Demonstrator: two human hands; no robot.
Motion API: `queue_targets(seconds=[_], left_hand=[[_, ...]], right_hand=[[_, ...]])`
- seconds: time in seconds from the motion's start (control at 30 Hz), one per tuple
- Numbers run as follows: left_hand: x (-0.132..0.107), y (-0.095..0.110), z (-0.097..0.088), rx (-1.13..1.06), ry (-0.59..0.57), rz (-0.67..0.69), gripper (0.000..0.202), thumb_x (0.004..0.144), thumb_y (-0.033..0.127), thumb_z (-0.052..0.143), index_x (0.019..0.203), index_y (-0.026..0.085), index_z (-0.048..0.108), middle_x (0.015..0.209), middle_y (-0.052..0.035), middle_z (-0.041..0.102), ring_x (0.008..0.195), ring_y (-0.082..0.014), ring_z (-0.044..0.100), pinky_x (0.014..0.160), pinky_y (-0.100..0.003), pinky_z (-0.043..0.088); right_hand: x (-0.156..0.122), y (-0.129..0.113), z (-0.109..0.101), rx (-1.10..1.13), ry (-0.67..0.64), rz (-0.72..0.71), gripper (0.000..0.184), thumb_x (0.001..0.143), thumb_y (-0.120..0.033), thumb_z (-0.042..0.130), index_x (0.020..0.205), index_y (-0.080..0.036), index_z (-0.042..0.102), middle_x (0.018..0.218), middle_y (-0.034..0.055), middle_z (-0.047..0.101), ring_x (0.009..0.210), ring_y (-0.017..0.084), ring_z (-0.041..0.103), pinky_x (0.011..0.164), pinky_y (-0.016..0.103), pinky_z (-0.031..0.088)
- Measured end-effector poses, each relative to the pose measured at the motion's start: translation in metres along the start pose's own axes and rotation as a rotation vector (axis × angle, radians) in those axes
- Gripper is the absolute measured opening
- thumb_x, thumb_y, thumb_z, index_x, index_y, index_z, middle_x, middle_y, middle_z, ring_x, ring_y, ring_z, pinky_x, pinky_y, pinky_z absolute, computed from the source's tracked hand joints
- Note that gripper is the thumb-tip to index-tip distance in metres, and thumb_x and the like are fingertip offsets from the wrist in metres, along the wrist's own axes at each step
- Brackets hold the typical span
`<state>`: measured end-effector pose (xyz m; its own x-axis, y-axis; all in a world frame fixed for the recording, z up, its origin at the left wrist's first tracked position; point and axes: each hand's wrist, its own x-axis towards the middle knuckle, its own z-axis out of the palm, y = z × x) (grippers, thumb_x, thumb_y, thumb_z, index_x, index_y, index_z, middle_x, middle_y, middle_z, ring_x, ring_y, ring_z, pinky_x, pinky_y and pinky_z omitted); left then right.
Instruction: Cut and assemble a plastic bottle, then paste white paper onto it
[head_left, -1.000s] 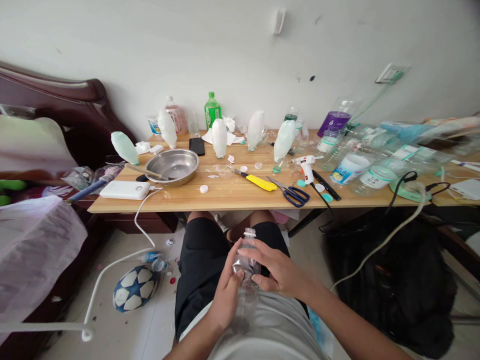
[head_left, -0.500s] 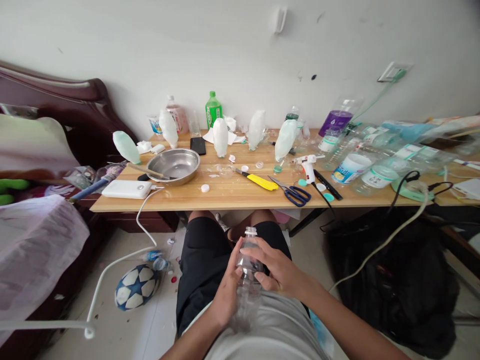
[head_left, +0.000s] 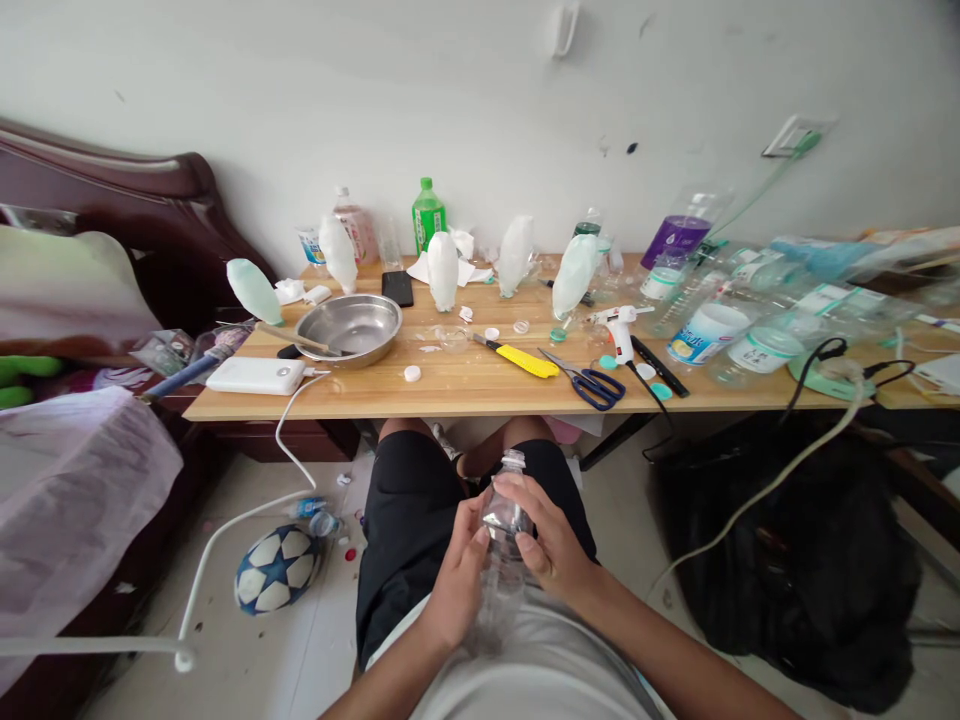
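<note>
A clear plastic bottle (head_left: 504,515) without a cap is held over my lap, its neck pointing toward the table. My left hand (head_left: 459,580) is closed on the bottle's left side, thumb near its middle. From the right, my right hand (head_left: 553,535) wraps its fingers over the bottle's upper part. On the table (head_left: 337,395) in front lie a yellow utility knife (head_left: 525,361), dark blue scissors (head_left: 596,385) and a white glue gun (head_left: 619,330). The bottle's lower end blurs against my grey shirt.
Several whitish, petal-like shapes, one of them (head_left: 442,272), stand along the table. A metal bowl (head_left: 375,325) and a white power bank (head_left: 255,376) with a cable are at left. Clear bottles (head_left: 765,348) crowd the right. A ball (head_left: 277,570) and a black bag (head_left: 787,560) are on the floor.
The bottle's neck has shifted slightly right. My left fingers have bent in around the bottle, and my right hand has moved a little on it. The view has shifted slightly.
</note>
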<state>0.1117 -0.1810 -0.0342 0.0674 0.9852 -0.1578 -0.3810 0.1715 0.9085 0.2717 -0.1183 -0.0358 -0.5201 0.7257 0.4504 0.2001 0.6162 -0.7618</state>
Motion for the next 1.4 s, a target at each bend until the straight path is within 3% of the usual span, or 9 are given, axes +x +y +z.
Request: queue_targets(seconds=[0.13, 0.23, 0.4, 0.5, 0.77, 0.9, 1.0, 1.23, 1.4], left_hand=[[-0.003, 0.002, 0.002, 0.03, 0.011, -0.018, 0.042, 0.098, 0.046, 0.046, 0.132, 0.022, 0.05, 0.139, -0.0104, 0.058, 0.122, -0.0258, 0.056, 0.099, -0.036, 0.043], [-0.006, 0.006, 0.003, 0.04, 0.028, -0.009, 0.049, 0.098, 0.047, 0.047, 0.141, 0.023, 0.045, 0.15, -0.0108, 0.05, 0.135, -0.0281, 0.046, 0.103, -0.036, 0.042], [-0.006, 0.007, 0.002, 0.056, 0.023, 0.049, 0.059, 0.097, 0.046, 0.049, 0.152, 0.029, 0.036, 0.164, -0.0017, 0.028, 0.152, -0.0249, 0.02, 0.122, -0.039, 0.019], [-0.005, 0.004, 0.001, 0.067, 0.012, 0.038, 0.054, 0.098, 0.044, 0.049, 0.15, 0.03, 0.041, 0.163, -0.0003, 0.03, 0.152, -0.0248, 0.021, 0.124, -0.041, 0.013], [-0.003, -0.002, -0.001, 0.052, 0.044, 0.041, 0.055, 0.098, 0.046, 0.046, 0.15, 0.029, 0.041, 0.162, -0.0025, 0.033, 0.151, -0.0275, 0.022, 0.125, -0.045, 0.012], [-0.001, -0.005, -0.004, 0.024, 0.081, 0.029, 0.054, 0.1, 0.048, 0.041, 0.15, 0.029, 0.041, 0.161, -0.0024, 0.036, 0.151, -0.0254, 0.024, 0.125, -0.044, 0.013], [-0.003, -0.001, -0.005, 0.083, 0.099, 0.062, 0.055, 0.097, 0.049, 0.047, 0.149, 0.03, 0.043, 0.162, -0.0016, 0.033, 0.151, -0.0253, 0.023, 0.125, -0.042, 0.014], [-0.009, 0.006, 0.001, 0.105, 0.096, 0.09, 0.061, 0.093, 0.05, 0.056, 0.148, 0.028, 0.044, 0.16, -0.0039, 0.034, 0.15, -0.0279, 0.024, 0.122, -0.042, 0.025], [-0.008, 0.003, 0.003, 0.084, 0.103, 0.083, 0.056, 0.095, 0.046, 0.055, 0.147, 0.03, 0.046, 0.16, -0.0024, 0.035, 0.151, -0.0269, 0.023, 0.124, -0.042, 0.02]], right_hand=[[-0.002, -0.001, 0.002, -0.066, 0.017, -0.017, 0.052, 0.102, -0.051, 0.029, 0.148, -0.029, 0.038, 0.142, 0.0121, 0.047, 0.131, 0.027, 0.05, 0.106, 0.044, 0.046], [0.0, 0.0, -0.001, -0.092, 0.002, -0.094, 0.05, 0.102, -0.051, 0.03, 0.146, -0.03, 0.039, 0.147, 0.0127, 0.043, 0.133, 0.028, 0.048, 0.106, 0.046, 0.047], [-0.001, 0.006, -0.003, -0.117, -0.01, -0.129, 0.051, 0.101, -0.051, 0.032, 0.145, -0.028, 0.041, 0.151, 0.0138, 0.041, 0.136, 0.029, 0.046, 0.107, 0.046, 0.046], [-0.003, 0.008, -0.005, -0.129, -0.035, -0.143, 0.053, 0.101, -0.053, 0.032, 0.146, -0.028, 0.041, 0.151, 0.0136, 0.042, 0.136, 0.029, 0.047, 0.106, 0.044, 0.047], [-0.004, 0.006, 0.0, -0.136, -0.001, -0.06, 0.053, 0.101, -0.053, 0.032, 0.144, -0.027, 0.047, 0.153, 0.013, 0.043, 0.138, 0.028, 0.047, 0.111, 0.045, 0.044], [0.005, -0.001, -0.005, -0.216, -0.111, 0.039, 0.055, 0.102, -0.053, 0.03, 0.148, -0.027, 0.044, 0.152, 0.0127, 0.047, 0.14, 0.027, 0.046, 0.111, 0.043, 0.045], [0.009, -0.007, -0.011, -0.248, -0.193, 0.079, 0.056, 0.101, -0.054, 0.035, 0.15, -0.029, 0.042, 0.148, 0.0113, 0.052, 0.141, 0.027, 0.045, 0.11, 0.043, 0.046], [0.003, 0.001, -0.013, -0.179, -0.151, -0.046, 0.057, 0.1, -0.055, 0.037, 0.148, -0.024, 0.046, 0.156, 0.0153, 0.041, 0.142, 0.028, 0.044, 0.113, 0.043, 0.042], [0.002, 0.002, -0.009, -0.141, -0.092, -0.057, 0.055, 0.1, -0.054, 0.037, 0.145, -0.025, 0.048, 0.157, 0.0127, 0.041, 0.142, 0.028, 0.042, 0.116, 0.044, 0.039]])
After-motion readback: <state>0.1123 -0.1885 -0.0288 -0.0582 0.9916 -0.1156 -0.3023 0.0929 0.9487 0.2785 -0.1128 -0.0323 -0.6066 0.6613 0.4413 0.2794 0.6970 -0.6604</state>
